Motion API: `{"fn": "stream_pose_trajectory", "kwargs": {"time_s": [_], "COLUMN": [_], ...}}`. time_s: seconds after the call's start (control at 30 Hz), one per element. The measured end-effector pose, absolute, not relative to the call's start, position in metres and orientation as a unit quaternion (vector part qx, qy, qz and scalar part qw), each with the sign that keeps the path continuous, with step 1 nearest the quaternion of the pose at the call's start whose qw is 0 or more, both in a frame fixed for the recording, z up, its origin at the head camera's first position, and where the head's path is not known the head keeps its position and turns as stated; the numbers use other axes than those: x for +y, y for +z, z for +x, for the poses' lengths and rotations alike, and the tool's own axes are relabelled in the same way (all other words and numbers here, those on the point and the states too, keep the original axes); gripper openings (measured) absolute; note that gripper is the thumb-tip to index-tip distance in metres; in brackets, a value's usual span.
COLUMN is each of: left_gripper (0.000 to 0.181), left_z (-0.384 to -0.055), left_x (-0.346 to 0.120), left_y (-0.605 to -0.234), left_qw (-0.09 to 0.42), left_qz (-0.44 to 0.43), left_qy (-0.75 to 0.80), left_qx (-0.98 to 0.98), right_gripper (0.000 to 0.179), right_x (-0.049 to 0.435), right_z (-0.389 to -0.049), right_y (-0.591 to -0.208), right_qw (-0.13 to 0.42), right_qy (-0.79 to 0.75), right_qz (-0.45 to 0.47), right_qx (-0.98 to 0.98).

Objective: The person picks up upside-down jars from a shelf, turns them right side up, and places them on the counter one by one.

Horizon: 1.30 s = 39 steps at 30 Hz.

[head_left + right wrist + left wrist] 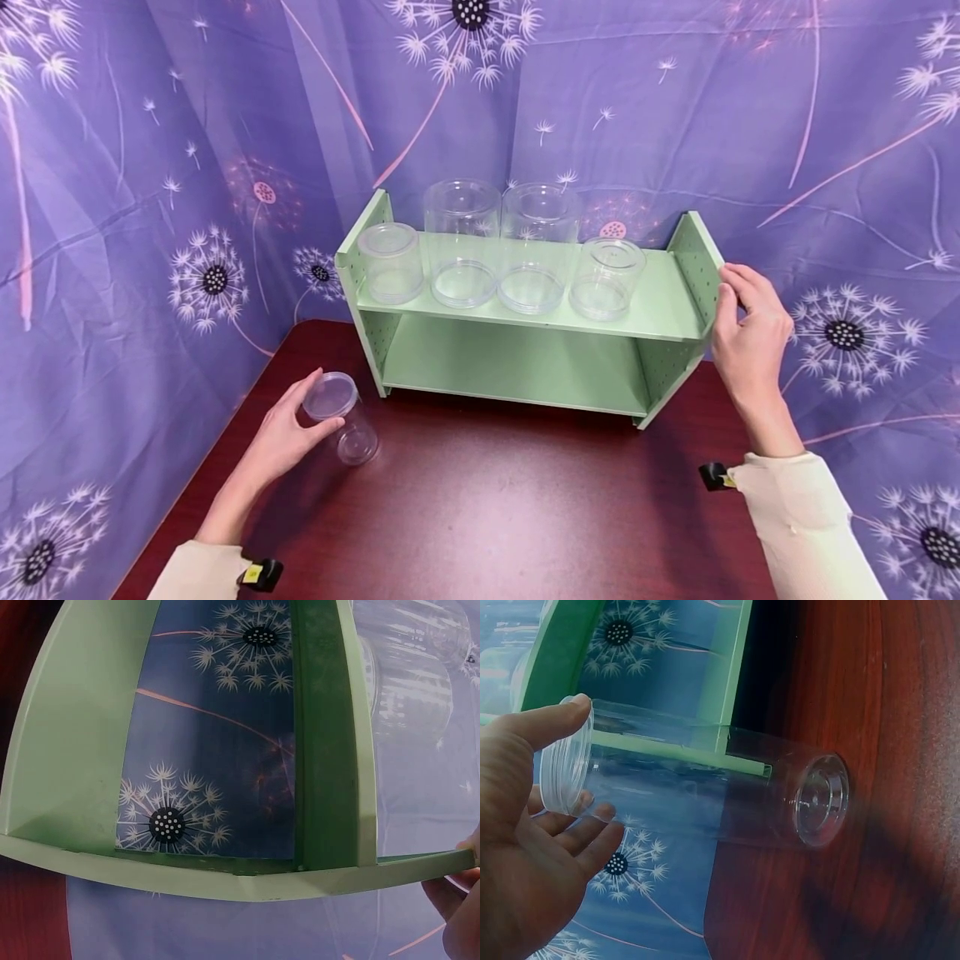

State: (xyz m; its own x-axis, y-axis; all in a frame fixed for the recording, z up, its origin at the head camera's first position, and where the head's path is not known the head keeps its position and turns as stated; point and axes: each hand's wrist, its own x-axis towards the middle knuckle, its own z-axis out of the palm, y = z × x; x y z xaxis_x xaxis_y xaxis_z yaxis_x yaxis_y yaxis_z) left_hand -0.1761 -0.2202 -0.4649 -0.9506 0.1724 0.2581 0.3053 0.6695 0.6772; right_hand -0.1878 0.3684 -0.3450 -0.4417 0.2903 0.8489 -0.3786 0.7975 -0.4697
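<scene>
My left hand (pixel 281 437) grips a tall clear plastic jar (pixel 357 443) around its lid (pixel 330 395), thumb on one side and fingers on the other. In the left wrist view the jar's see-through body (pixel 682 784) extends from the hand (pixel 532 825) toward the tabletop; whether its base touches the wood I cannot tell. At the right end of a green two-tier shelf (pixel 517 367), my right hand (pixel 750 333) pinches the top front corner of the side panel (pixel 693 258). Only part of that hand (pixel 461 900) shows in the right wrist view.
On the upper tier stand a short clear jar (pixel 392 267), two tall ones (pixel 461 242) (pixel 538 250) and another short one (pixel 607 279) in a row. The shelf sits at the back of a dark red wooden table (pixel 487 508). A purple dandelion-print cloth (pixel 637 108) hangs behind.
</scene>
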Motion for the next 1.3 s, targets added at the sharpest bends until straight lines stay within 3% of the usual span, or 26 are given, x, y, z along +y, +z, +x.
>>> {"fn": "stream_pose_trajectory", "kwargs": {"time_s": [0.4, 0.57, 0.7, 0.97, 1.3], "left_gripper": [0.087, 0.097, 0.098, 0.074, 0.075], "left_z": [-0.178, -0.178, -0.178, -0.19, -0.218], "left_x": [-0.221, -0.223, -0.223, -0.214, -0.201], "left_y": [-0.463, -0.465, -0.459, -0.405, -0.314], "left_qw": [0.066, 0.045, 0.057, 0.149, 0.188], "left_qz": [-0.148, -0.146, -0.134, -0.156, -0.208], "left_qy": [-0.379, -0.388, -0.4, -0.44, -0.435], "left_qx": [-0.911, -0.909, -0.905, -0.872, -0.856], "right_gripper": [0.022, 0.022, 0.022, 0.022, 0.022], "right_x": [0.369, 0.369, 0.369, 0.369, 0.367], "right_z": [-0.187, -0.186, -0.186, -0.186, -0.187], "right_y": [-0.346, -0.346, -0.346, -0.346, -0.346], "right_qw": [0.536, 0.537, 0.536, 0.538, 0.534], "right_qy": [0.312, 0.312, 0.312, 0.318, 0.321], "right_qz": [0.027, 0.026, 0.025, 0.027, 0.029], "right_qx": [-0.784, -0.784, -0.784, -0.78, -0.782]}}
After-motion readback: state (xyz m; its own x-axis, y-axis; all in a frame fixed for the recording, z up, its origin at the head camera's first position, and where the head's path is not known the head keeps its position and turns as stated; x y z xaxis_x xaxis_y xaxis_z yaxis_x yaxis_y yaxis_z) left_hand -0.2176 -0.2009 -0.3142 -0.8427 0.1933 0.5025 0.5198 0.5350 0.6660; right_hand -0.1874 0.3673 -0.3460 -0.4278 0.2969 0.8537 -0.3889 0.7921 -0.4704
